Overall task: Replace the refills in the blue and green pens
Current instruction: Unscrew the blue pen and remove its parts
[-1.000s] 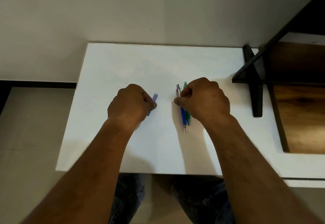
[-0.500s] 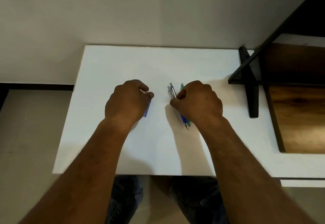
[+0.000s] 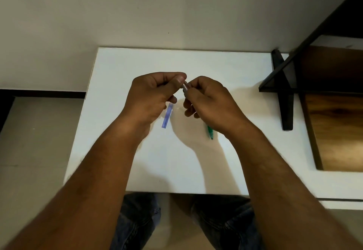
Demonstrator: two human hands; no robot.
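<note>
Both hands meet above the middle of the white table (image 3: 225,69). My right hand (image 3: 208,102) is closed around the blue pen, of which only the silver top end (image 3: 185,87) shows. My left hand (image 3: 153,96) pinches that silver end between thumb and forefinger. A translucent blue piece (image 3: 167,116) lies flat on the table below my left hand, apart from it. The green pen (image 3: 210,132) lies on the table under my right wrist, with only its tip end visible.
A black shelf frame (image 3: 286,100) with a wooden board (image 3: 337,128) stands on the right side of the table. The table's back edge meets a plain wall. My knees show below the front edge.
My right hand lifted the blue pen off the table, leaving the green pen there. My left hand let go of the blue piece, rose and took hold of the pen's silver end.
</note>
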